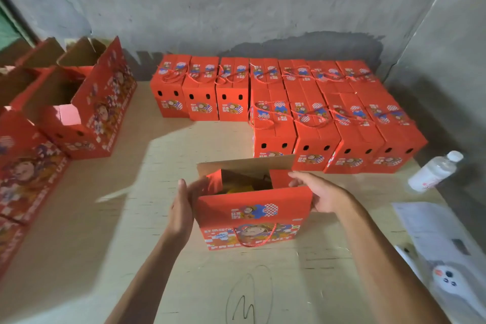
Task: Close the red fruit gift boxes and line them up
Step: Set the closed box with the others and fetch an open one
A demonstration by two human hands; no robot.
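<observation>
Centrally, open red box (252,213) between both hands, left hand (182,208) flat against its side, right hand (319,196) gripping its edge.

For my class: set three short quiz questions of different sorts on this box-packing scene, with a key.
1. True or false: the box between the hands has its top flaps fully closed.
2. Which hand touches the box's right end flap? A) left hand B) right hand
3. Fill in: the front row of closed boxes holds ____ boxes.

Key: 1 false, the top is open, showing something yellow inside. 2 B. 3 four.
</observation>
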